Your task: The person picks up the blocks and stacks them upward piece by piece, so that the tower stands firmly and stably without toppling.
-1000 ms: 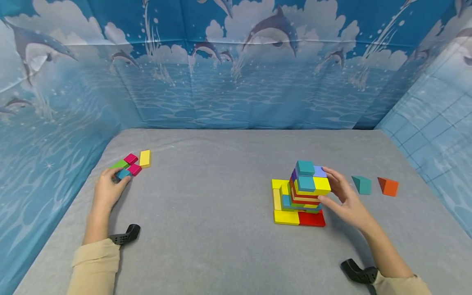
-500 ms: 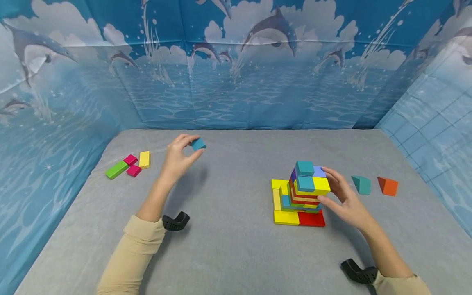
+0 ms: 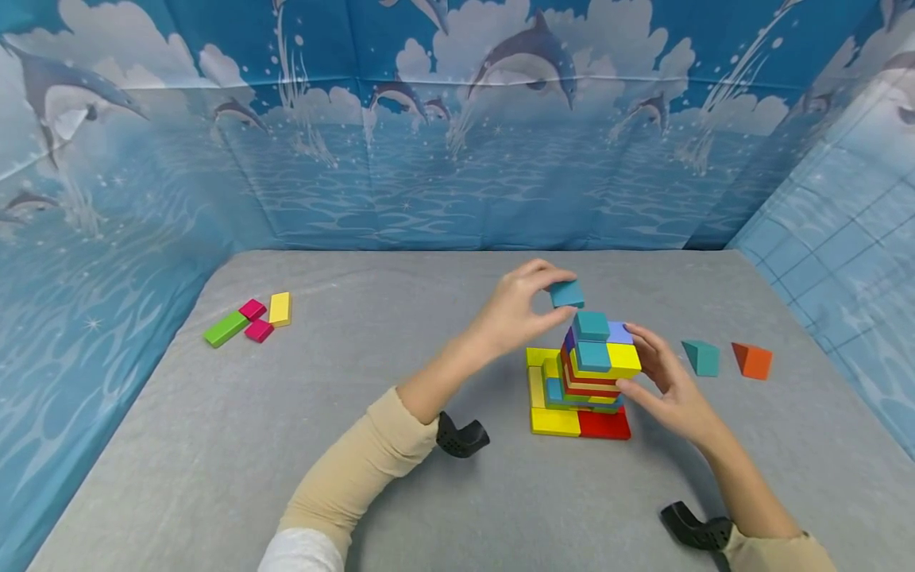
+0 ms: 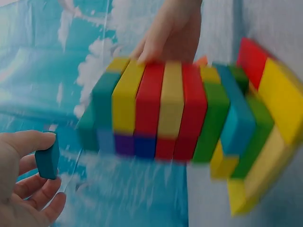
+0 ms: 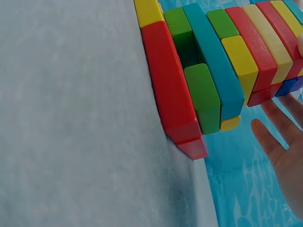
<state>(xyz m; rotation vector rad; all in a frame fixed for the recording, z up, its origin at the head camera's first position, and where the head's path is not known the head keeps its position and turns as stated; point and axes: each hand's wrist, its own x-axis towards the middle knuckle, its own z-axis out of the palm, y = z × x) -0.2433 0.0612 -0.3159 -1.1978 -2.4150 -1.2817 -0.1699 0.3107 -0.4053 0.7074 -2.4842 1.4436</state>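
Observation:
A blue block (image 3: 567,294) is pinched between the thumb and fingers of my left hand (image 3: 516,310), just above and behind the top of a block tower (image 3: 596,380). In the left wrist view this block (image 4: 48,157) is apart from the tower's teal top end (image 4: 88,127). My right hand (image 3: 668,389) rests against the tower's right side, its thumb near the front and its fingers toward the back. The right wrist view shows those fingers (image 5: 272,139) mostly straight, with some tips at the tower. The tower stands upright on a yellow and red base (image 3: 604,425).
At the left lie a green block (image 3: 225,328), two magenta blocks (image 3: 259,330) and a yellow block (image 3: 281,309). A teal wedge (image 3: 701,358) and an orange wedge (image 3: 752,361) lie right of the tower. A dolphin-printed curtain (image 3: 443,183) borders the grey table (image 3: 400,318).
My left hand has lifted the blue block from the pile at the left and carried it rightward to the tower's top. My right hand has stayed at the tower.

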